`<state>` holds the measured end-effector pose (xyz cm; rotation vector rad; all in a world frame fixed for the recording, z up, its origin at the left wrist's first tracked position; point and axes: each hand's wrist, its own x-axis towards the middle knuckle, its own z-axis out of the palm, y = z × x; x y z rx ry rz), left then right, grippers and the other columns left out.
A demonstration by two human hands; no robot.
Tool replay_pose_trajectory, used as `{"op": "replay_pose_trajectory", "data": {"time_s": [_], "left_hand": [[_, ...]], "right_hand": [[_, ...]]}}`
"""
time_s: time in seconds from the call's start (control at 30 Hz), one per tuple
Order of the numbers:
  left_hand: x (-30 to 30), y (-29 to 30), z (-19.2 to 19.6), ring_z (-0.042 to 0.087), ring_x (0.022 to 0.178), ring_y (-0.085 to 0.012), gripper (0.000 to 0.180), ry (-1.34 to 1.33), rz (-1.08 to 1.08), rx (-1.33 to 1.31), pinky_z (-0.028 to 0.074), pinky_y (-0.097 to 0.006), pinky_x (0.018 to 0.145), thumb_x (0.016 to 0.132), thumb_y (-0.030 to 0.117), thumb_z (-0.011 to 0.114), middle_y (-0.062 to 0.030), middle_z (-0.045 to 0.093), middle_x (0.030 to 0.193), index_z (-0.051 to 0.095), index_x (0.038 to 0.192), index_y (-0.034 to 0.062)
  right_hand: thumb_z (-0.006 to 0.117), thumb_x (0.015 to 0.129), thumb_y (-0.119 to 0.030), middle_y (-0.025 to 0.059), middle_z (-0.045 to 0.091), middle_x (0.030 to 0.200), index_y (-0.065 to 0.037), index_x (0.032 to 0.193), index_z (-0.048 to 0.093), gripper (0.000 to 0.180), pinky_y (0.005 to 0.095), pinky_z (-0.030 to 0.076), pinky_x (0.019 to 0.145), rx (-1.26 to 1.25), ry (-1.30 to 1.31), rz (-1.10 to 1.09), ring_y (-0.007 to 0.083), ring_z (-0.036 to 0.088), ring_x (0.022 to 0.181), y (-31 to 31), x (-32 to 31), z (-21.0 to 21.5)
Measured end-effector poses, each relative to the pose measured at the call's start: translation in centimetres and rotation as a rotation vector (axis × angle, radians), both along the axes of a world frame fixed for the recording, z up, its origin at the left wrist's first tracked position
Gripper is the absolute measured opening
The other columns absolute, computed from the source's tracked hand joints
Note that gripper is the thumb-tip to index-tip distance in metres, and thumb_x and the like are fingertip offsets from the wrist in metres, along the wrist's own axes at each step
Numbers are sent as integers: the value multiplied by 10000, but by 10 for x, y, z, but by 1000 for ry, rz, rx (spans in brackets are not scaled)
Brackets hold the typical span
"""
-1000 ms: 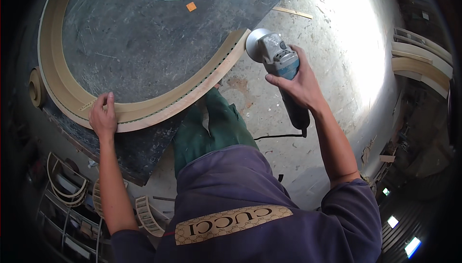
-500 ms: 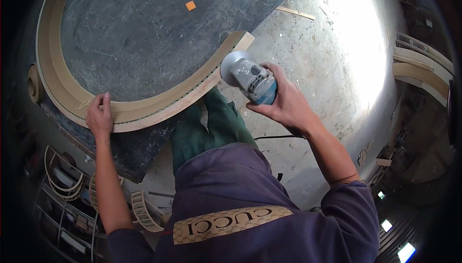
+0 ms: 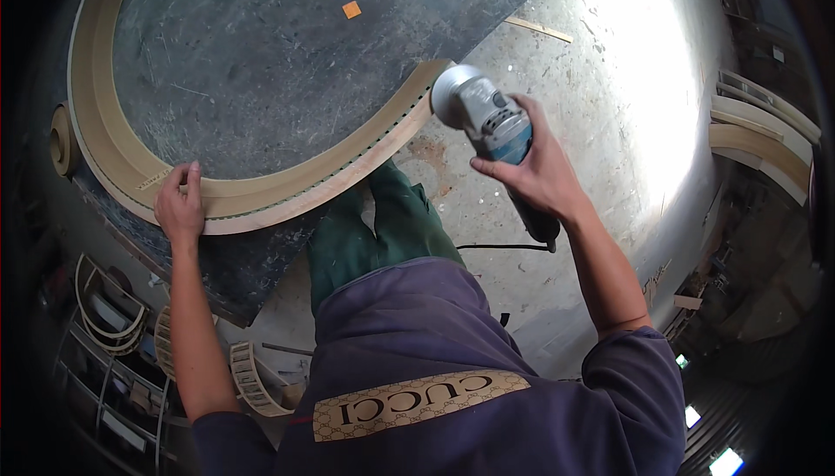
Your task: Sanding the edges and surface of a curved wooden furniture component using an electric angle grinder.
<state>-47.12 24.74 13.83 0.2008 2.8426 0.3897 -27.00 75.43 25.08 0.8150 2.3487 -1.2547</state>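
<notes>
Two hands share the work here, and what matters is how the angle grinder sits against the curved wooden moulding. The right hand has its grip wrapped fully closed around the grinder's body, whose long axis runs from the lower right up to the upper left, disc end foremost. That disc end meets the moulding's right tip, at the edge of the dark surface. The moulding sweeps away from there in a long arc, down and leftward, then up the far left side. The left hand lies flat on the arc's low point, fingers spread over the wood, pressing rather than clasping, well apart from the grinder.
</notes>
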Motion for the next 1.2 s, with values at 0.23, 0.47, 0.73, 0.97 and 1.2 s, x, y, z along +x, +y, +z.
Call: {"op": "replay_pose_trajectory", "data": {"time_s": [0.23,0.47,0.73,0.97,1.2], "left_hand": [[1,-1,0,723,1008,-407,440,24,-12,-21,534,-474,875,1063,500,619,-155,783,1055,784,1133,98],[0,0,0,734,967,-403,454,-15,-12,-11,535,-460,837,1066,514,611,-169,776,1016,777,1124,96],[2,-1,-2,729,905,-388,455,18,-1,13,529,-448,809,1069,522,604,-152,765,967,769,1101,99],[0,0,-1,728,932,-390,462,18,-13,24,529,-447,822,1066,533,604,-154,767,972,774,1117,106],[1,-3,-2,732,957,-392,476,-20,17,-10,532,-454,837,1059,555,602,-154,773,980,779,1131,119]], "right_hand": [[972,776,-378,234,663,1384,-77,1558,414,1007,455,520,1082,-29,-66,149,354,669,1289,-16,4,5],[975,776,-386,239,647,1398,-36,1558,400,1032,446,504,1110,56,19,-94,340,642,1303,11,3,-7],[966,774,-366,246,687,1333,-85,1544,412,989,482,537,1053,23,-40,123,421,686,1256,-67,23,3],[933,785,-384,254,705,1310,-101,1540,410,961,536,576,944,-41,-57,325,497,705,1146,-114,30,2],[943,774,-359,248,697,1312,-105,1534,424,954,509,555,988,9,-54,219,469,686,1218,-84,22,5]]}}
